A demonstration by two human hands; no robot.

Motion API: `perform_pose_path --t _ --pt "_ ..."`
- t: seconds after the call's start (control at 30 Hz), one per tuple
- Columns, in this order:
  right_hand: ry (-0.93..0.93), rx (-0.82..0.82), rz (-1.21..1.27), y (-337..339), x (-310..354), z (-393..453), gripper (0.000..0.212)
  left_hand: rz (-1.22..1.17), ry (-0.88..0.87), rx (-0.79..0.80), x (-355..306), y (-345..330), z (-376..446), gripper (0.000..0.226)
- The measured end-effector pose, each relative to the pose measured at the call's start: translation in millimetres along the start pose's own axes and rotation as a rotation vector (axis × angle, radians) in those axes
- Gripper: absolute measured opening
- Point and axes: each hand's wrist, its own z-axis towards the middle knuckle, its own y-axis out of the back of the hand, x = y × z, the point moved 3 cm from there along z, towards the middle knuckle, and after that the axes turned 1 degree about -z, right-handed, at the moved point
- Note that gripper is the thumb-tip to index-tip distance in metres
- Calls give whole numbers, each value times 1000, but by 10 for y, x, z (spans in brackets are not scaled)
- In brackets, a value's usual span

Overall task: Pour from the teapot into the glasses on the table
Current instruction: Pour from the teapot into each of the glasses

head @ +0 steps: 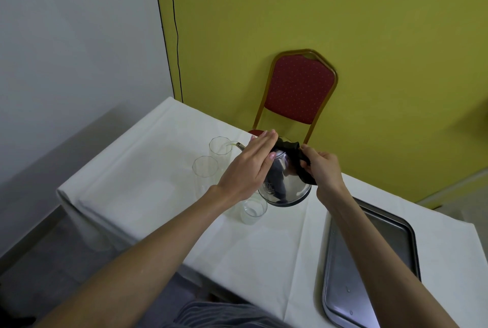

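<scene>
A shiny steel teapot (286, 182) is tipped to the left above the white-clothed table (148, 174). My right hand (320, 166) grips its black cloth-wrapped handle. My left hand (250, 166) lies flat, fingers straight, on the lid. A thin pale stream runs from the spout (239, 145) into the far tall glass (220, 149). A second tall glass (205, 170) stands just in front of it, looking empty. A short glass (253, 212) with some liquid at its bottom sits under the teapot's near side.
A grey metal tray (375, 269) lies on the table at the right near edge. A red chair with a gold frame (298, 90) stands behind the table against the yellow wall. The table's left edge drops to a grey floor.
</scene>
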Motion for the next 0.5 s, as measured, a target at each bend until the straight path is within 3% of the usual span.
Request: perform_pose_path --t 0.5 --pt "1 5 -17 7 -5 -10 46 9 4 18 -5 9 3 50"
